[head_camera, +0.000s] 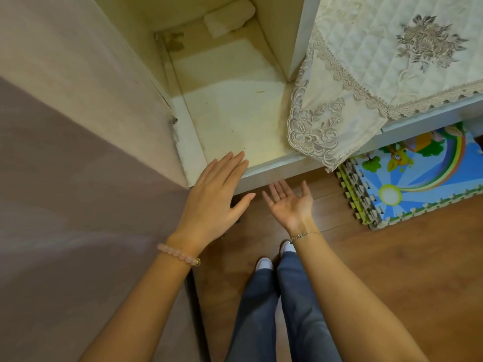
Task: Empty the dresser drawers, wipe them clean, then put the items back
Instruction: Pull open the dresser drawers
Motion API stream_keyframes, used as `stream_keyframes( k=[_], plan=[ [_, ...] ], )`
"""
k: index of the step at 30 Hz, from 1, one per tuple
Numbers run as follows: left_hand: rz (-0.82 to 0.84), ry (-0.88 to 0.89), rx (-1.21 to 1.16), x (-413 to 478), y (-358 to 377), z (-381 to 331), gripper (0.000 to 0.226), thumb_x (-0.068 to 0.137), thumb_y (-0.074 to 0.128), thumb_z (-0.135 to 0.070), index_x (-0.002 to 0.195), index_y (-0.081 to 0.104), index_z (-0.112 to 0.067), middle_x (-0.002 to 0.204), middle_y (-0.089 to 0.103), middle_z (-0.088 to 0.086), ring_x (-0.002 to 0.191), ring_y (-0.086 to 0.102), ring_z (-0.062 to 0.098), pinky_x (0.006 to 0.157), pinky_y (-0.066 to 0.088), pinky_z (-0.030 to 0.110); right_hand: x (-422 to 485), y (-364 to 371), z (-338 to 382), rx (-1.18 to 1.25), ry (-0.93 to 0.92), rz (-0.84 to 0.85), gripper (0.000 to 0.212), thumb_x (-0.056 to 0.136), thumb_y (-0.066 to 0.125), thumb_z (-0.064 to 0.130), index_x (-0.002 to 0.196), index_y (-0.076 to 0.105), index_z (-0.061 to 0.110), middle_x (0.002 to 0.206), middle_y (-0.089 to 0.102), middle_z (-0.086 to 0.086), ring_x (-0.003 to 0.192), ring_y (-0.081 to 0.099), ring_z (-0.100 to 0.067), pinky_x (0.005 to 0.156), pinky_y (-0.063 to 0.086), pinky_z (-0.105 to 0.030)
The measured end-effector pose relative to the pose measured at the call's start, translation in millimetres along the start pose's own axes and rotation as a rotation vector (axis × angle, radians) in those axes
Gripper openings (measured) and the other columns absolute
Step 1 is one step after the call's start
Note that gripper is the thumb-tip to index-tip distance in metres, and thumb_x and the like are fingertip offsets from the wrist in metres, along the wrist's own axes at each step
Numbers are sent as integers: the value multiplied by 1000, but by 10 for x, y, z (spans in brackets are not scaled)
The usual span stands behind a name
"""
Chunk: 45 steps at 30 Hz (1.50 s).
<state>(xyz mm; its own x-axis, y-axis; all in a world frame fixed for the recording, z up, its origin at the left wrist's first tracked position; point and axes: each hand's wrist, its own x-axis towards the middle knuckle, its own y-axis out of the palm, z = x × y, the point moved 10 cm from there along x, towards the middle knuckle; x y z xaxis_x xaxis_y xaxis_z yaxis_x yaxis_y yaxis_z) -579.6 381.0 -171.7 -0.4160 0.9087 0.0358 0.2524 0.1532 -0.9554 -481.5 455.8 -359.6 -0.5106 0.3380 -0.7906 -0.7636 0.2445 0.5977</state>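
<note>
Pale cream wooden drawer (235, 113) is pulled out, with a white folded cloth (230, 18) at its back. Left hand (217, 197) lies flat over the front rim, right hand (290, 202) palm-up beneath, fingers wide, holding nothing. The beige lace cover (326, 121) droops into the corner and could snag.

Upper right: cream quilted cover (379, 56), lace-trimmed, with a grey-brown embroidered flower motif (431, 40); one lace corner hangs down past the edge. Below it, right: foam puzzle mat (418, 178), interlocking edges, cartoon sun and rainbow print, lying on the wooden floor (392, 270). Left: plain mauve panel (65, 178).
</note>
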Motion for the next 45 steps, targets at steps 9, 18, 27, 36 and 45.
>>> stream_keyframes(
  k=[9,18,27,36,45],
  plan=[
    [7,4,31,-62,7,-26,66,90,35,-52,142,36,-12,150,34,3,139,27,19,114,13,31,-241,-397,-3,-31,9,-12,67,94,34,52,141,33,4,146,37,-15,133,38,-25,111,27,-45],
    [33,8,89,-183,27,-100,67,94,43,-49,146,26,-10,155,22,5,143,15,19,117,4,33,-699,-974,-53,-35,-13,-98,67,94,32,52,140,36,4,144,40,-15,132,40,-26,111,28,-45],
    [84,-27,109,-268,49,-153,70,95,43,-46,149,16,-11,157,11,4,145,5,18,117,0,33,-1201,-1577,-123,-37,26,-179,70,93,32,55,141,35,4,144,41,-16,134,38,-27,114,25,-44],
    [79,-70,102,-345,15,-264,69,94,46,-43,147,20,-7,156,18,9,144,11,22,117,6,35,-1550,-1744,-128,-64,47,-167,66,94,31,52,142,34,6,145,39,-14,135,36,-27,115,23,-45],
    [32,-108,16,-706,-121,-591,65,95,46,-42,147,24,-10,154,23,6,143,16,19,117,9,33,-1920,-1628,50,-222,-24,-38,54,97,33,43,138,41,9,139,49,-10,128,45,-23,111,30,-40]
  ],
)
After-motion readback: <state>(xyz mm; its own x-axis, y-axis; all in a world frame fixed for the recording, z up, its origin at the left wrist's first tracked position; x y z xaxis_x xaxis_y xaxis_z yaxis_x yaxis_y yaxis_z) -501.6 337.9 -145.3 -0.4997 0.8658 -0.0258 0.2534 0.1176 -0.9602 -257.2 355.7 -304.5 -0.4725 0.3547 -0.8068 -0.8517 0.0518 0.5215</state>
